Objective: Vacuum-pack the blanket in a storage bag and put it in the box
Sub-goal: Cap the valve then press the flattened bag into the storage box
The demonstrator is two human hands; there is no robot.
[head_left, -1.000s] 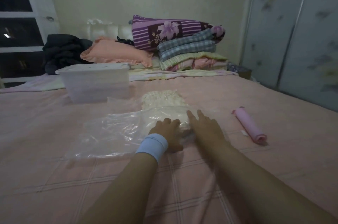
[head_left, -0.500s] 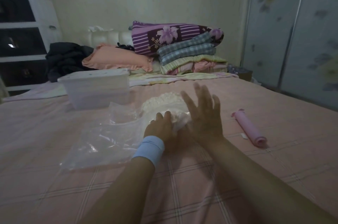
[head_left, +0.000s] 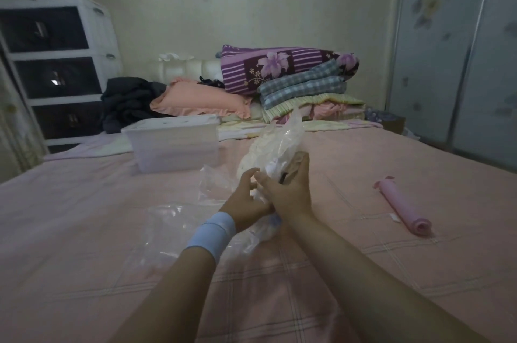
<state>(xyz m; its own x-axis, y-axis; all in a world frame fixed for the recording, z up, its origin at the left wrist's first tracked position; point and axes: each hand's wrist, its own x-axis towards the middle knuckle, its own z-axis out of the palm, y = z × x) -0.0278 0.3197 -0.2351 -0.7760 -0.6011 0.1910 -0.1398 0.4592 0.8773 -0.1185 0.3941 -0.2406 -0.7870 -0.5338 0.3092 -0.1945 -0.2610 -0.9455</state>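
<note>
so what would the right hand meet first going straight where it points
The clear plastic storage bag that the right hand grips; past it, probably the folded checked bedding, depth unclear.

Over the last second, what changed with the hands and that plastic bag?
The left hand and right hand stopped pressing the storage bag flat on the bed, took hold of it and lifted the end holding the blanket. The box and pink tube stayed put.
</note>
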